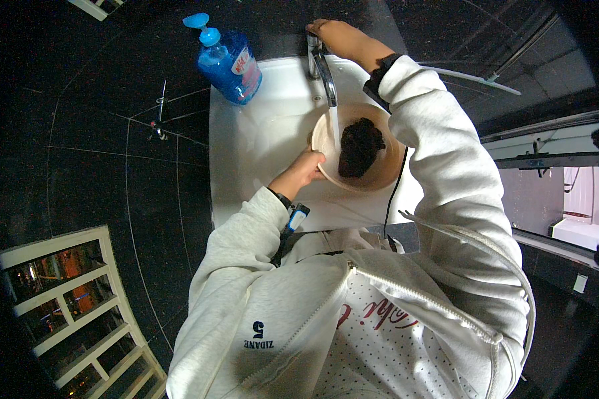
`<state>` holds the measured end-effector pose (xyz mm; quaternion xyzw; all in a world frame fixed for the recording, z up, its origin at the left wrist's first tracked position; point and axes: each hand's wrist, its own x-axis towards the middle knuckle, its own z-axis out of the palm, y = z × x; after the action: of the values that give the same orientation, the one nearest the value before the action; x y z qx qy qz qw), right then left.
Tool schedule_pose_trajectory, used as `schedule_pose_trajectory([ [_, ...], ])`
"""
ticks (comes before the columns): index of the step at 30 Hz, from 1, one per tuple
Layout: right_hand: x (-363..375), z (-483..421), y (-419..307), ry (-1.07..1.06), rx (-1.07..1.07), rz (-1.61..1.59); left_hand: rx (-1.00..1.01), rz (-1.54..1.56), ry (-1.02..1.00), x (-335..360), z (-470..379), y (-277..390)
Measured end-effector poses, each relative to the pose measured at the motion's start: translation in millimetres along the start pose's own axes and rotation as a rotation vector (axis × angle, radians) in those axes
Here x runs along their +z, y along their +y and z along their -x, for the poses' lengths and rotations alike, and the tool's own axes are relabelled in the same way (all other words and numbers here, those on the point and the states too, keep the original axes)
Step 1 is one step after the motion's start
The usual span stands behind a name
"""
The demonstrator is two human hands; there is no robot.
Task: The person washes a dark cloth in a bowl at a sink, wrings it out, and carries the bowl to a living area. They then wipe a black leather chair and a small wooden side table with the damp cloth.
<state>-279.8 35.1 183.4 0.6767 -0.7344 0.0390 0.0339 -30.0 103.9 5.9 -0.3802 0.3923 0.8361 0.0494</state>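
My left hand (305, 167) grips the near left rim of a beige round basin (392, 169), thumb over the edge. The basin is held over the white sink (259, 164). Inside it lies a dark, crumpled bundle, seemingly cloth (360, 149). A stream of water (335, 127) runs from the chrome faucet (325, 75) into the basin's left side. My right hand (342, 39) rests at the top of the faucet, by its handle, which the fingers mostly hide. Whether those fingers are closed around the handle is unclear.
A blue pump bottle of liquid soap (232, 70) stands on the sink's back left corner. Dark tiled walls (90, 184) surround the sink. A white barred window (75, 309) is at lower left. A white rail (471, 80) runs at the right, near a mirror-like panel (549, 199).
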Motion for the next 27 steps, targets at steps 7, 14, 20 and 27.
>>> schedule_pose_trajectory([
  [7, -3, 1, -1, -0.021, -0.004, -0.007, 0.015, 0.011, 0.015, -2, -1, 1],
  [14, -4, 3, 0, 0.021, -0.062, -0.019, 0.015, 0.002, 0.037, -5, -3, 2],
  [20, -4, 4, 0, 0.031, -0.063, -0.038, 0.047, 0.000, 0.003, -10, -4, 1],
  [27, -4, 5, 0, 0.045, -0.069, -0.050, 0.051, 0.006, 0.002, -15, -7, 0],
])
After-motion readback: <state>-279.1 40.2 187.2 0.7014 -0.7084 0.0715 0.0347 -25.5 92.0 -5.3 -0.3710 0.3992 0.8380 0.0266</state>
